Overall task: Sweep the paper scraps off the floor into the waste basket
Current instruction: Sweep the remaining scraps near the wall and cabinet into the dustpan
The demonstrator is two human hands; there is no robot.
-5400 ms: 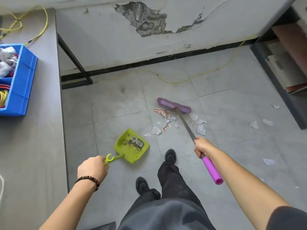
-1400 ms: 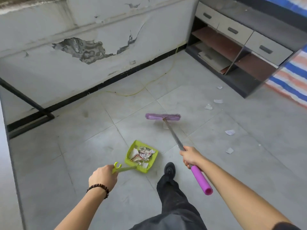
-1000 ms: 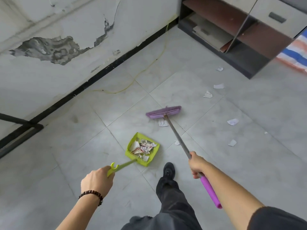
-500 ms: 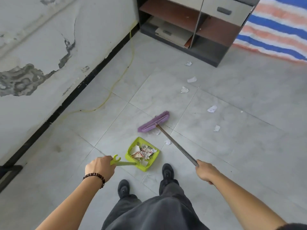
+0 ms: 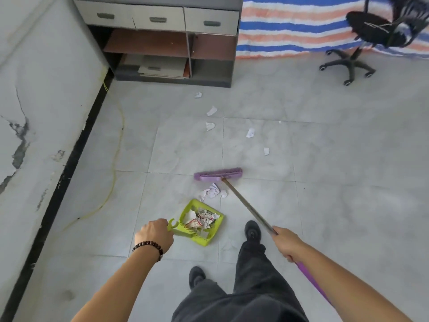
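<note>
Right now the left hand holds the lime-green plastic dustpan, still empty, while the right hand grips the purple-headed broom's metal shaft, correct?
Not empty: the head view shows the lime-green plastic dustpan holding crumpled paper scraps. The rest stands: the left hand holds it and the right hand grips the purple-headed broom's metal shaft.

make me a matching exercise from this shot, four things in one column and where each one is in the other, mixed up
Things
1. dustpan
2. broom head
3. crumpled scraps
4. office chair

Places
a. far right, in front of the striped sheet
b. held by its handle in the left hand
c. on the floor between broom head and dustpan
d. at the far end of the stick the right hand grips

Pairs: 1-b, 2-d, 3-c, 4-a
</note>
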